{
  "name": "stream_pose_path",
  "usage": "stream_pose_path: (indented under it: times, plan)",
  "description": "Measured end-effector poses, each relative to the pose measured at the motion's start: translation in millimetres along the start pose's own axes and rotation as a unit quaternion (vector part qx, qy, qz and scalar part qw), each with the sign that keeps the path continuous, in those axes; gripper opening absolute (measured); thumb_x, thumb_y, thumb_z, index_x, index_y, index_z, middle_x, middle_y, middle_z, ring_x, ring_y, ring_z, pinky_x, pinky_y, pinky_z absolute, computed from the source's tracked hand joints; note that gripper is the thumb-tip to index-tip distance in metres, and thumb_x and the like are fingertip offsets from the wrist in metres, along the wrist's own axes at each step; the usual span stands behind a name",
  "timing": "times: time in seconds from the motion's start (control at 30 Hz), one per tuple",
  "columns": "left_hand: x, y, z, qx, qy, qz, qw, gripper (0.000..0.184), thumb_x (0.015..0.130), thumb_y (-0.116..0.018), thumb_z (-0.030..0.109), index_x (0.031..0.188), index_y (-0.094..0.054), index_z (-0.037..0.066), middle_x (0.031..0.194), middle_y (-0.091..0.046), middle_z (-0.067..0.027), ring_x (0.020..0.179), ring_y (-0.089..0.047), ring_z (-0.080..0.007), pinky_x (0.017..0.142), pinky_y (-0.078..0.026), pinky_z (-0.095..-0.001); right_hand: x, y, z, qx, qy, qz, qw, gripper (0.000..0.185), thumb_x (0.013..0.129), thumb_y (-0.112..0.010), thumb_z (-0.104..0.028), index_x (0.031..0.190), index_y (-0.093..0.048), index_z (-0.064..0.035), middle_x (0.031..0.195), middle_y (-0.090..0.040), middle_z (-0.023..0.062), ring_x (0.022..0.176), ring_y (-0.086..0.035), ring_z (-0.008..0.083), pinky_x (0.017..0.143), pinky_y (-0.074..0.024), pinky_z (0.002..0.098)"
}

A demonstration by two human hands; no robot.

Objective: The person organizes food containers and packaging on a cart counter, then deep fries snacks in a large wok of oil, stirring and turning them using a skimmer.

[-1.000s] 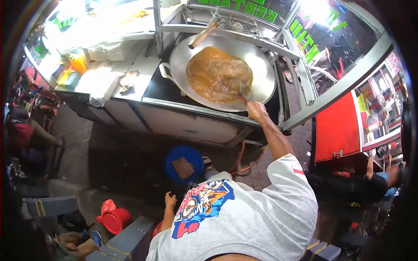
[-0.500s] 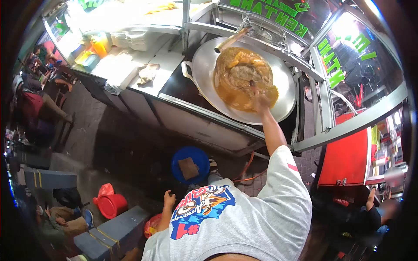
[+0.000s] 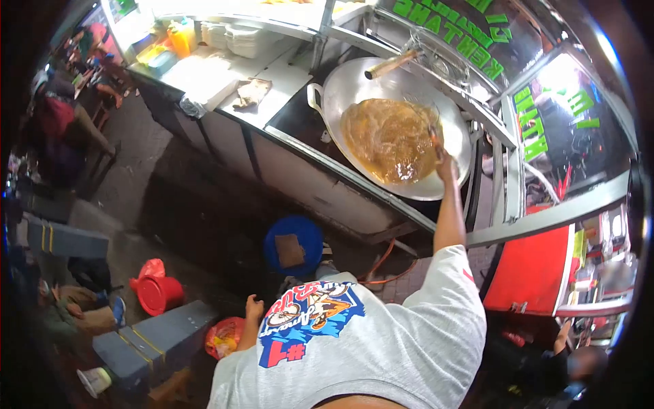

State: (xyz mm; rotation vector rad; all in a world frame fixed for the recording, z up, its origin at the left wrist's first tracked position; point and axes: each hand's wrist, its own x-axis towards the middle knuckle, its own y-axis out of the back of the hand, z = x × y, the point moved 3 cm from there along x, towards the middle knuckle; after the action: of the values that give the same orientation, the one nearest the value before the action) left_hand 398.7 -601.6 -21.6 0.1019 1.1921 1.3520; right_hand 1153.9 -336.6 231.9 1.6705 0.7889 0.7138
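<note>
My right hand (image 3: 446, 167) is closed around the handle of a cooking utensil (image 3: 436, 140) at the right side of a large metal wok (image 3: 327, 126). The utensil's head is in or against the oil, and its exact kind is unclear. Brown, bubbling oil (image 3: 392, 140) fills the wok's middle; what lies under its surface is hidden. Low by my side hangs my left hand (image 3: 255, 305), fingers loosely bent and apart, with nothing visible in it. It is nearest to a red plastic bag (image 3: 226, 337).
A pale bamboo tube (image 3: 392, 65) juts over the wok's back rim, beside the cart's metal frame (image 3: 415, 54). Stacked white boxes (image 3: 245, 41) stand on the counter. On the floor are a blue tub (image 3: 293, 228), a red bucket (image 3: 160, 294) and a grey bench (image 3: 153, 344).
My right hand has moved from over the wok's contents to its right side, and the utensil now shows. The surface looks more stirred and bubbly. My view has shifted slightly.
</note>
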Motion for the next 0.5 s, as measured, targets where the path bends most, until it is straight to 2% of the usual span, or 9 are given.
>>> stream_pose_path:
  times: [0.07, 0.1, 0.17, 0.2, 0.27, 0.33, 0.37, 0.47, 0.5]
  plan:
    - [1, -4, -12, -0.025, 0.06, -0.012, 0.998, 0.054, 0.075, -0.061, 0.017, 0.125, -0.043, 0.007, 0.104, -0.06, -0.0175, 0.096, -0.058, -0.0298, 0.085, -0.045, -0.0388, -6, -18, -35, 0.058, -0.032, -0.005, 0.998, 0.042, 0.084, -0.05, -0.037, 0.123, -0.05, -0.0227, 0.098, -0.061, 0.0233, 0.094, -0.058, 0.0409, 0.08, -0.0452, 0.0469]
    - [0, -2, -12, -0.036, 0.062, -0.012, 0.997, 0.06, 0.075, -0.061, 0.016, 0.13, -0.037, 0.009, 0.109, -0.057, -0.0186, 0.1, -0.056, -0.0315, 0.088, -0.044, -0.0396, -8, -32, -49, 0.151, 0.01, -0.019, 0.988, 0.043, 0.084, -0.049, -0.035, 0.126, -0.047, -0.0244, 0.099, -0.061, 0.0226, 0.098, -0.056, 0.0406, 0.083, -0.0443, 0.0466]
    - [-2, 3, -9, -0.049, 0.062, 0.024, 0.997, 0.061, 0.076, -0.061, 0.015, 0.131, -0.034, 0.009, 0.111, -0.056, -0.0193, 0.096, -0.058, -0.0309, 0.085, -0.046, -0.0391, -25, -45, -81, 0.111, 0.04, -0.021, 0.993, 0.039, 0.085, -0.047, -0.032, 0.123, -0.051, -0.0238, 0.101, -0.061, 0.023, 0.1, -0.055, 0.0414, 0.083, -0.0435, 0.047]
    - [0, 7, -6, -0.052, 0.058, 0.042, 0.996, 0.062, 0.076, -0.061, 0.014, 0.131, -0.033, 0.01, 0.112, -0.055, -0.0196, 0.095, -0.059, -0.0306, 0.083, -0.048, -0.0388, -33, -49, -100, 0.14, 0.071, 0.033, 0.987, 0.038, 0.084, -0.049, -0.029, 0.121, -0.053, -0.0215, 0.1, -0.061, 0.0226, 0.098, -0.056, 0.0409, 0.082, -0.0436, 0.047]
    - [0, 11, -3, -0.112, 0.068, 0.039, 0.991, 0.062, 0.077, -0.061, 0.011, 0.132, -0.032, 0.01, 0.114, -0.053, -0.0199, 0.085, -0.061, -0.028, 0.072, -0.051, -0.0361, -40, -58, -128, 0.148, 0.06, -0.019, 0.987, 0.054, 0.079, -0.052, -0.023, 0.13, -0.035, -0.0263, 0.103, -0.06, 0.0235, 0.098, -0.057, 0.0401, 0.082, -0.0444, 0.0453]
    - [5, 12, 5, -0.169, 0.071, 0.031, 0.983, 0.062, 0.079, -0.06, 0.008, 0.133, -0.03, 0.011, 0.117, -0.052, -0.0202, 0.074, -0.063, -0.0253, 0.062, -0.054, -0.0335, -44, -62, -152, 0.157, 0.009, -0.145, 0.977, 0.075, 0.072, -0.056, -0.017, 0.139, -0.024, -0.0292, 0.105, -0.058, 0.0265, 0.097, -0.058, 0.0399, 0.083, -0.0453, 0.0442]
    - [6, 10, 6, -0.171, 0.071, 0.02, 0.982, 0.061, 0.079, -0.059, 0.007, 0.133, -0.03, 0.011, 0.115, -0.052, -0.0195, 0.073, -0.063, -0.0253, 0.061, -0.054, -0.0336, -50, -63, -163, 0.186, -0.001, -0.163, 0.969, 0.073, 0.069, -0.057, -0.015, 0.137, -0.031, -0.025, 0.103, -0.058, 0.0282, 0.095, -0.059, 0.04, 0.081, -0.0455, 0.0448]
    - [6, 4, 8, -0.143, 0.047, -0.011, 0.988, 0.062, 0.079, -0.06, 0.007, 0.133, -0.03, 0.01, 0.113, -0.051, -0.0182, 0.072, -0.061, -0.0251, 0.061, -0.053, -0.034, -69, -80, -175, 0.208, 0.022, -0.06, 0.976, 0.029, 0.072, -0.053, -0.014, 0.099, -0.057, -0.0055, 0.071, -0.059, 0.018, 0.065, -0.059, 0.0301, 0.058, -0.0442, 0.0406]
    - [0, 7, 17, -0.115, 0.036, -0.016, 0.993, 0.062, 0.079, -0.06, 0.008, 0.133, -0.03, 0.01, 0.114, -0.051, -0.0173, 0.073, -0.061, -0.0245, 0.061, -0.053, -0.0342, -78, -77, -177, 0.249, 0.004, -0.089, 0.965, 0.028, 0.07, -0.054, -0.013, 0.097, -0.057, -0.0055, 0.068, -0.057, 0.0168, 0.063, -0.058, 0.0285, 0.058, -0.044, 0.0398]
